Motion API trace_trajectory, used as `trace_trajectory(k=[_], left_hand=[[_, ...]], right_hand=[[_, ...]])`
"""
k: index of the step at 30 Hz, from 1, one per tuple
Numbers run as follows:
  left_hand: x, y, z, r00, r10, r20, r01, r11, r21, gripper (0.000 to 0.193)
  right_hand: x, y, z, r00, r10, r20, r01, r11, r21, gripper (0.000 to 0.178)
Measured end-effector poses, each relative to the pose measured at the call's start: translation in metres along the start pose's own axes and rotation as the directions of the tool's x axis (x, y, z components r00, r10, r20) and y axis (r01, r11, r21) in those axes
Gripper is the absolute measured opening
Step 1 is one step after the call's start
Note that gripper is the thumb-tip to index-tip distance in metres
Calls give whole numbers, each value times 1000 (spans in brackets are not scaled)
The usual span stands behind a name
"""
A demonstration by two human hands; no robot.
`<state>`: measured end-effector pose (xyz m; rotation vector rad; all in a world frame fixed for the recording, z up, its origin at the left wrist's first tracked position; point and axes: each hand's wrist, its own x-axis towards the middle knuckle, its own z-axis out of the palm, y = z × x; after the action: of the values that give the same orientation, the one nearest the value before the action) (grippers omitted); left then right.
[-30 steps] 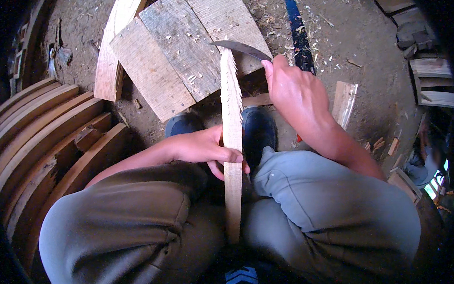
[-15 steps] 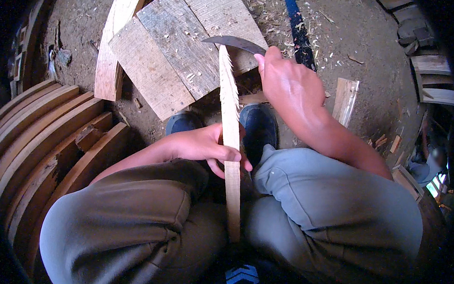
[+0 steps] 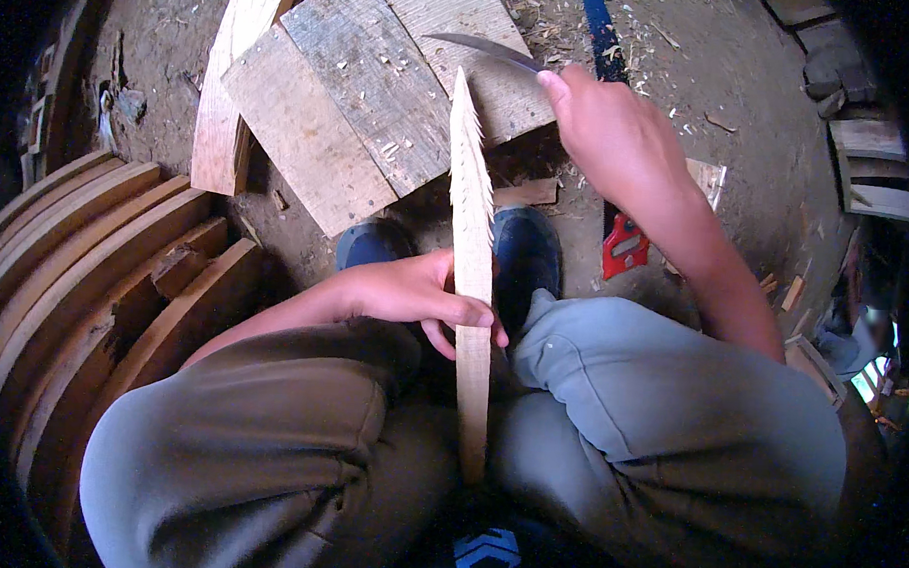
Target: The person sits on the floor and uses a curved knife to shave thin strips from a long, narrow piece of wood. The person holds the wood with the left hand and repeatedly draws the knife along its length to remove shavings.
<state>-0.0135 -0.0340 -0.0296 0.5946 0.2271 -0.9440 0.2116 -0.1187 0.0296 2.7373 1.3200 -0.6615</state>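
As the wooden stick (image 3: 471, 247) runs lengthwise up mid-frame, our left hand (image 3: 429, 291), the nearer, wraps its middle.
Upper right, our right hand (image 3: 620, 135) is closed on the curved knife (image 3: 491, 49), which sits just above the stick's tip, not touching.

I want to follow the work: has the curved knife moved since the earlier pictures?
Yes. Against the plank platform, the curved knife has moved up the picture, now beyond the tip of the wooden stick.

Two hands (image 3: 419, 291) (image 3: 620, 135), one knife (image 3: 491, 49)
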Motion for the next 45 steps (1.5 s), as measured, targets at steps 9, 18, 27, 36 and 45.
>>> trace_trajectory(k=[9,18,27,36,45], left_hand=[[-1,-2,-1,1000,15,-7,-15,1000,-10,35],[-1,-1,0,1000,9,-5,-9,1000,-6,32],[0,-3,-3,1000,8,9,-8,1000,28,37],[-3,0,2,1000,11,-14,-10,1000,21,28],[-1,1,1,1000,29,4,-29,999,19,29]], right_hand=[[-11,4,-7,994,-12,109,14,1000,-25,46],[-17,-4,-2,995,-15,101,20,998,-51,43],[-18,-11,13,993,-102,-65,94,989,-118,42],[-7,1,7,997,-54,54,56,998,-34,43],[-23,-2,-10,995,-30,93,40,993,-110,42]])
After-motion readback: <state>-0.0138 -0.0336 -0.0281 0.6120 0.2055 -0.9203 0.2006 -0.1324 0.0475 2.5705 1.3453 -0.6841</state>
